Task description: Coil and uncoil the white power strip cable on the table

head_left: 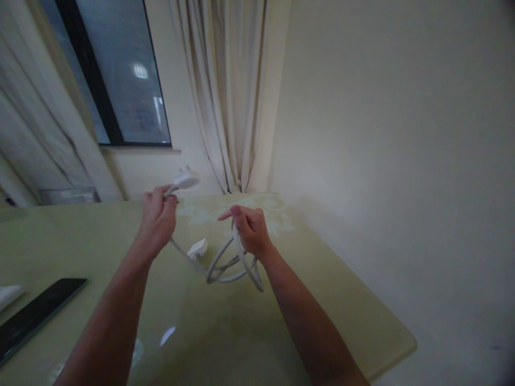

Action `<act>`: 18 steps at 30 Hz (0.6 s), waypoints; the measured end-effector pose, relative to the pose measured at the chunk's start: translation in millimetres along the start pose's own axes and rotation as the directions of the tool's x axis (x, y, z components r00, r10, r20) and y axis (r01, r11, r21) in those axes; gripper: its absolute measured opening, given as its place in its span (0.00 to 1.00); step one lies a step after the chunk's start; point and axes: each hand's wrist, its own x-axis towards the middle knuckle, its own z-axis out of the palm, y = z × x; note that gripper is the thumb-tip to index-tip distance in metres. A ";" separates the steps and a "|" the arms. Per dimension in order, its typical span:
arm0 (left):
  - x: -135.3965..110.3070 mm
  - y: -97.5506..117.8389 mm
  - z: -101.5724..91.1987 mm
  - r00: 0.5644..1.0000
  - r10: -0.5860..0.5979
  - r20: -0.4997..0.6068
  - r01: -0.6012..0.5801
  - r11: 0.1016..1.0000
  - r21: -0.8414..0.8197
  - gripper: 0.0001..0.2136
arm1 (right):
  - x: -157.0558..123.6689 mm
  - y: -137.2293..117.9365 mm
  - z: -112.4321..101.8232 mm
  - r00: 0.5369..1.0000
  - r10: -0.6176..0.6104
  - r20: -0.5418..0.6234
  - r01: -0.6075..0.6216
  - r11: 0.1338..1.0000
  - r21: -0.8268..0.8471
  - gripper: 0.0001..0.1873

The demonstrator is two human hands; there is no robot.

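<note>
Over the glossy pale green table (pixel 225 332), holding a white plug (pixel 188 179) aloft with the left hand (pixel 159 214), pinched narrow on the white cord (pixel 240 251) just behind it. Pointing away from the fingertips to the right and slightly upward along the plug's long axis, with prongs facing up. Slanting from that grip down to the right along the cord's nearly straight stretch, then curling into several loose loops under the right hand (pixel 250 228). Closed there around the top of the loops, with the forefinger stretched out to the left. Hard to tell any contact between the lowest loops and the tabletop. Near the slanting stretch, between both hands, showing a small white block (pixel 198 249); impossible to tell any join to the cord. Well apart at left, lying flat on the table beside a white object (pixel 10 295), with a dark slab (pixel 38 316), long axis running from lower left to upper right.
</note>
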 end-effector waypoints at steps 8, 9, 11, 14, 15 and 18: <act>-23.1 -18.9 35.6 0.793 -0.228 0.565 0.188 0.974 0.129 0.21 | 10.4 -3.3 -5.6 0.927 0.150 -0.342 -0.080 0.975 0.209 0.42; -25.7 -22.4 40.2 0.774 -0.239 0.587 0.189 0.971 0.147 0.20 | 12.2 -2.3 -6.4 0.916 0.158 -0.368 -0.078 0.972 0.222 0.41; -30.2 -27.4 50.0 0.760 -0.235 0.606 0.170 0.972 0.164 0.17 | 15.2 0.6 -7.9 0.905 0.157 -0.396 -0.063 0.969 0.240 0.40; -35.4 -29.9 62.5 0.732 -0.233 0.640 0.150 0.972 0.181 0.15 | 17.6 5.2 -10.7 0.891 0.157 -0.427 -0.047 0.965 0.258 0.39; -37.0 -30.0 65.0 0.720 -0.236 0.652 0.149 0.971 0.187 0.15 | 17.9 6.4 -11.5 0.887 0.161 -0.433 -0.047 0.964 0.262 0.39; -41.8 -29.6 66.5 0.682 -0.250 0.687 0.152 0.968 0.201 0.14 | 18.4 9.1 -12.7 0.887 0.168 -0.429 -0.056 0.963 0.263 0.38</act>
